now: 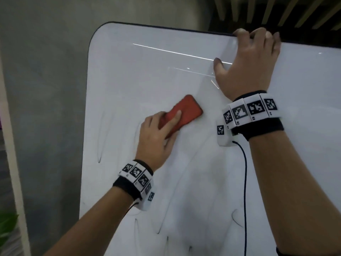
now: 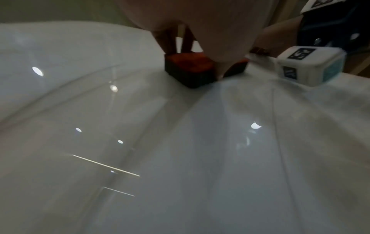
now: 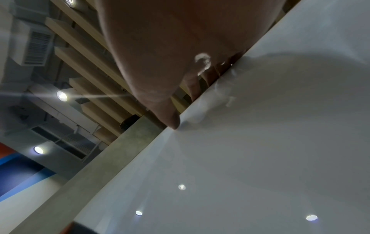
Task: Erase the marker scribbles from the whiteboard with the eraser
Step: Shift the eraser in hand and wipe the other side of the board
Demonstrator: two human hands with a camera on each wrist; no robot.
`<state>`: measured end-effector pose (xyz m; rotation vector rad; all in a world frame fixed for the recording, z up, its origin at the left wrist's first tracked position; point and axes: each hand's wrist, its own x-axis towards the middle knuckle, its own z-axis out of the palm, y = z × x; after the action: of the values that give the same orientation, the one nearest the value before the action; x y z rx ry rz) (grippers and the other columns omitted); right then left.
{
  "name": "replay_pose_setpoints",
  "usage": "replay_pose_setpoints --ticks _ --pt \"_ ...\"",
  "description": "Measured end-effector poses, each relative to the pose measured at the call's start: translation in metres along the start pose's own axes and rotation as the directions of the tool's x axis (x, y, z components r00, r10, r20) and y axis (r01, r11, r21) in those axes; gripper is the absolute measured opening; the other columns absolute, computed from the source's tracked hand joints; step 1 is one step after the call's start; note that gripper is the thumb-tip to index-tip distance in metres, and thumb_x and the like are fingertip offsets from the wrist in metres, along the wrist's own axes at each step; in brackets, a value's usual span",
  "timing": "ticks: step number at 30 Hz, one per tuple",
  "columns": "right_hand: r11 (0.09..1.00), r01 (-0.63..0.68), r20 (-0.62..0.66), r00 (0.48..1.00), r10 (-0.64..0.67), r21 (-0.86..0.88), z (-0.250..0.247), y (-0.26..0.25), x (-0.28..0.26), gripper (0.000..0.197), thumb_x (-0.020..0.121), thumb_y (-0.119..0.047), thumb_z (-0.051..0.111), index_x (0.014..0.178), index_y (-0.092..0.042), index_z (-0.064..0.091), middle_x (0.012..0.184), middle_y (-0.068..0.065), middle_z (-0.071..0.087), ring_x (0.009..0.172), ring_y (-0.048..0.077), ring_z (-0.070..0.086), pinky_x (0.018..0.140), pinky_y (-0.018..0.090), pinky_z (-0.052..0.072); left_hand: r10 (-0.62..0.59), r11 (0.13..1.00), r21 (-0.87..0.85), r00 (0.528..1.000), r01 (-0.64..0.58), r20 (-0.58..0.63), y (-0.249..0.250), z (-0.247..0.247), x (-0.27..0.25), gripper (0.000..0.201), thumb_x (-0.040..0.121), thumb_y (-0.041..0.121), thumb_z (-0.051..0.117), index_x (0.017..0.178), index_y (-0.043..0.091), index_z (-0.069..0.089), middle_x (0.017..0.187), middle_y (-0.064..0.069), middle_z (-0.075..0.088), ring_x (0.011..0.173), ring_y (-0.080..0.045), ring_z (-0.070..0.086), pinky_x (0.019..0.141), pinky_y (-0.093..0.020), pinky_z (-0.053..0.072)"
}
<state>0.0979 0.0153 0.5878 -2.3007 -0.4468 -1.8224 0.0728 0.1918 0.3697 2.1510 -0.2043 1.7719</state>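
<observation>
Left hand (image 1: 156, 137) grips red eraser (image 1: 184, 112) flat against whiteboard (image 1: 184, 182); right hand (image 1: 247, 67) fingers curled over its top edge.

Head view down over the whiteboard (image 1: 184, 163); wrist views close along it, all sharing its surface.

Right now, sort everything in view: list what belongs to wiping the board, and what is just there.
Belongs to the job:
- red eraser, pressed flat on the board
- left hand, gripping the eraser
- whiteboard
- leftover marker strokes
- right hand, fingers hooked over the board's top edge

Just there:
- green plant leaf
- grey wall
- wooden slats
</observation>
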Motion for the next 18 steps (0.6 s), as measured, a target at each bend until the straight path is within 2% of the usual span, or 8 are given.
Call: replay_pose_setpoints --ticks 2,4,6,8,12,14,16,18 --pt "1.000 0.009 0.004 1.000 -0.009 -0.001 0.001 0.001 0.000 0.064 0.084 -0.053 0.051 0.137 -0.018 0.051 0.132 0.013 0.052 0.133 0.034 0.045 0.127 0.045 0.013 0.062 0.997 0.032 0.997 -0.063 0.037 -0.011 -0.006 0.002 0.050 0.099 0.030 0.066 0.147 0.027 0.054 0.127 -0.014 0.059 0.106 -0.034 0.057 0.095 -0.045 0.047" --pt "1.000 0.020 0.017 1.000 -0.020 0.005 0.001 0.004 0.000 0.065 0.084 -0.054 0.051 0.138 -0.017 0.050 0.133 0.013 0.051 0.133 0.033 0.044 0.127 0.045 0.012 -0.092 0.995 0.034 0.995 0.093 -0.030 -0.038 -0.010 0.016 0.054 0.098 0.034 0.064 0.149 0.026 0.052 0.122 -0.017 0.059 0.100 -0.036 0.058 0.091 -0.048 0.051" --pt "0.999 0.032 0.024 0.999 -0.033 0.016 0.001 0.007 -0.001 0.066 0.084 -0.053 0.052 0.139 -0.017 0.051 0.133 0.014 0.052 0.133 0.034 0.044 0.127 0.046 0.012 -0.332 0.943 -0.027 0.938 0.331 -0.097 -0.058 -0.014 0.031 0.058 0.097 0.039 0.059 0.153 0.028 0.047 0.117 -0.019 0.057 0.098 -0.037 0.057 0.090 -0.051 0.053" --pt "0.999 0.036 0.025 0.999 -0.036 0.013 0.000 0.007 -0.001 0.067 0.084 -0.054 0.053 0.140 -0.017 0.050 0.133 0.014 0.051 0.134 0.034 0.044 0.127 0.045 0.012 -0.430 0.903 -0.042 0.897 0.428 -0.104 -0.053 -0.010 0.035 0.059 0.098 0.039 0.058 0.154 0.028 0.044 0.115 -0.019 0.056 0.097 -0.036 0.056 0.091 -0.052 0.053" --pt "0.999 0.032 0.018 0.999 -0.032 0.013 0.000 0.006 -0.001 0.067 0.084 -0.054 0.053 0.141 -0.019 0.050 0.134 0.013 0.050 0.135 0.033 0.043 0.127 0.044 0.010 -0.092 0.996 -0.010 0.996 0.092 0.019 0.001 -0.001 -0.007 0.056 0.097 0.031 0.066 0.150 0.024 0.051 0.118 -0.016 0.058 0.094 -0.034 0.055 0.085 -0.047 0.049" --pt "0.999 0.035 0.027 0.999 -0.035 0.014 0.000 0.006 -0.001 0.066 0.085 -0.054 0.053 0.141 -0.019 0.049 0.134 0.013 0.050 0.135 0.033 0.043 0.127 0.045 0.010 0.083 0.997 -0.012 0.988 -0.082 0.126 0.013 -0.001 -0.032 0.053 0.096 0.032 0.069 0.147 0.026 0.055 0.123 -0.012 0.059 0.099 -0.032 0.056 0.086 -0.048 0.050" --pt "0.999 0.043 0.036 0.998 -0.044 0.025 0.000 0.008 -0.001 0.067 0.085 -0.054 0.054 0.142 -0.018 0.049 0.133 0.014 0.050 0.135 0.034 0.043 0.127 0.045 0.010 0.127 0.992 -0.011 0.978 -0.127 0.165 0.005 -0.008 -0.034 0.051 0.095 0.034 0.070 0.145 0.029 0.057 0.122 -0.009 0.060 0.098 -0.031 0.058 0.086 -0.048 0.051" --pt "0.998 0.054 0.054 0.997 -0.056 0.033 -0.002 0.010 0.000 0.069 0.086 -0.055 0.056 0.144 -0.019 0.048 0.135 0.014 0.050 0.136 0.034 0.042 0.127 0.044 0.009 0.015 1.000 -0.003 0.994 -0.014 0.108 -0.013 -0.012 -0.020 0.053 0.094 0.038 0.068 0.145 0.029 0.056 0.116 -0.010 0.061 0.093 -0.031 0.059 0.084 -0.047 0.051"
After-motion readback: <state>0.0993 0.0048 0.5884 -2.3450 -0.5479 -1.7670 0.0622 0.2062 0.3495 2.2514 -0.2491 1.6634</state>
